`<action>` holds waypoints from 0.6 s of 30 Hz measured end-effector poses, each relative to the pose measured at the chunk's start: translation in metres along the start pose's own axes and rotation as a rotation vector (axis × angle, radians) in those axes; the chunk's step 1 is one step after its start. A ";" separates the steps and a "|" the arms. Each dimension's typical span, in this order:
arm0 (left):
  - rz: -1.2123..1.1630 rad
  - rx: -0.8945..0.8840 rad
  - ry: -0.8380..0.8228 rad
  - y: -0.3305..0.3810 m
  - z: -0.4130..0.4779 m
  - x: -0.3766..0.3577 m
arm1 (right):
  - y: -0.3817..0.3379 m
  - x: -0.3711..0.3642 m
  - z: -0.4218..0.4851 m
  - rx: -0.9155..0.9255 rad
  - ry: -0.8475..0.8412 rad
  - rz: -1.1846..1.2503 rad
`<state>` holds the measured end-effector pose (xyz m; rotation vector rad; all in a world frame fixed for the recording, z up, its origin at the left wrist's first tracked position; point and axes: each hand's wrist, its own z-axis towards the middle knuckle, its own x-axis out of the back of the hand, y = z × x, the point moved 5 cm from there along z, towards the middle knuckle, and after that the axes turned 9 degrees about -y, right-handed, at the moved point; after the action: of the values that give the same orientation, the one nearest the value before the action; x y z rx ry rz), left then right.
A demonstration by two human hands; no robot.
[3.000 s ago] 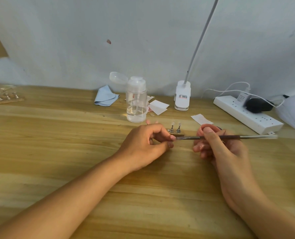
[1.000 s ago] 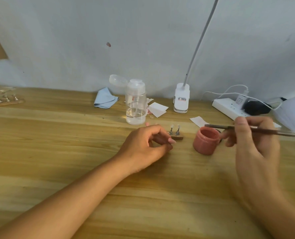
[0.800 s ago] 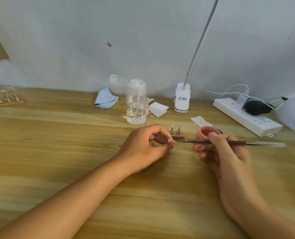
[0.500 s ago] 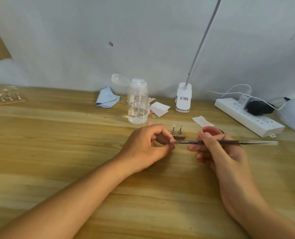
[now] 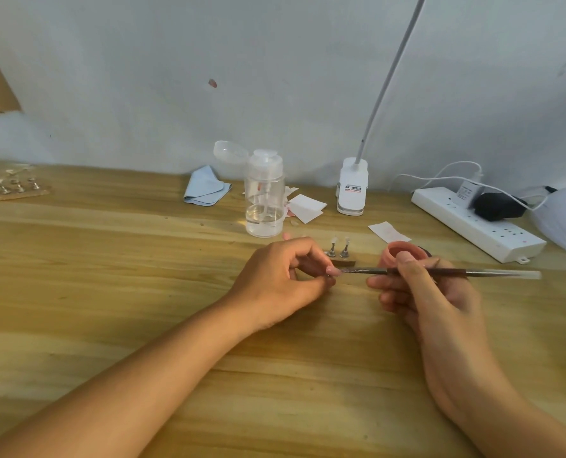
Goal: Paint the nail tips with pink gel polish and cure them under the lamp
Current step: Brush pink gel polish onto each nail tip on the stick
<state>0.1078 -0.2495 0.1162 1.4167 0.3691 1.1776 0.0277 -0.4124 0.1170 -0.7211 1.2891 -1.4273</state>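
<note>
L hand (image 5: 281, 279) pinches 1 nail tip (image 5: 334, 271); R hand (image 5: 430, 292) grips 1 brush (image 5: 364, 270); 2 mounted tips (image 5: 334, 240), 1 jar (image 5: 390, 256).

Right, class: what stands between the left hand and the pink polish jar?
Head view: two clear nail tips on metal stands, on a dark strip, between left hand and pink jar; the right hand's brush crosses in front.

At centre frame we see a pink nail tip (image 5: 333, 270) touched by a thin, level brush (image 5: 364, 270); two clear tips (image 5: 340, 246) stand upright behind, an open pink jar (image 5: 394, 255) to their right.
</note>
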 end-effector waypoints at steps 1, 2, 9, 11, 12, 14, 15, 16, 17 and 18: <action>0.003 -0.002 -0.005 0.000 0.000 0.000 | -0.001 0.000 0.000 0.001 0.008 0.020; 0.006 -0.003 -0.008 0.000 0.000 -0.001 | -0.002 0.001 -0.001 0.001 0.015 0.034; 0.020 -0.014 -0.008 -0.001 0.000 -0.002 | -0.003 -0.005 -0.001 0.007 -0.028 -0.071; 0.018 -0.016 -0.005 -0.001 0.000 -0.002 | -0.003 -0.006 0.000 0.011 -0.033 -0.078; 0.017 -0.015 -0.004 -0.002 0.000 -0.002 | -0.002 -0.006 0.000 0.014 -0.033 -0.074; 0.016 -0.016 -0.006 -0.003 0.000 -0.001 | -0.002 -0.004 0.000 0.017 -0.029 -0.057; 0.015 -0.020 -0.009 -0.002 0.000 -0.002 | -0.001 -0.003 0.000 0.015 -0.022 -0.044; 0.011 -0.023 -0.011 -0.002 0.000 -0.002 | -0.001 -0.002 0.000 0.014 -0.011 -0.029; 0.005 -0.025 -0.011 -0.002 0.000 -0.002 | -0.001 -0.001 0.000 0.012 0.003 -0.014; 0.001 -0.027 -0.010 -0.003 0.000 -0.001 | 0.000 0.000 0.000 0.010 0.015 -0.003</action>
<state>0.1083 -0.2502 0.1133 1.3992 0.3443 1.1712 0.0279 -0.4128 0.1173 -0.7071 1.2917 -1.4433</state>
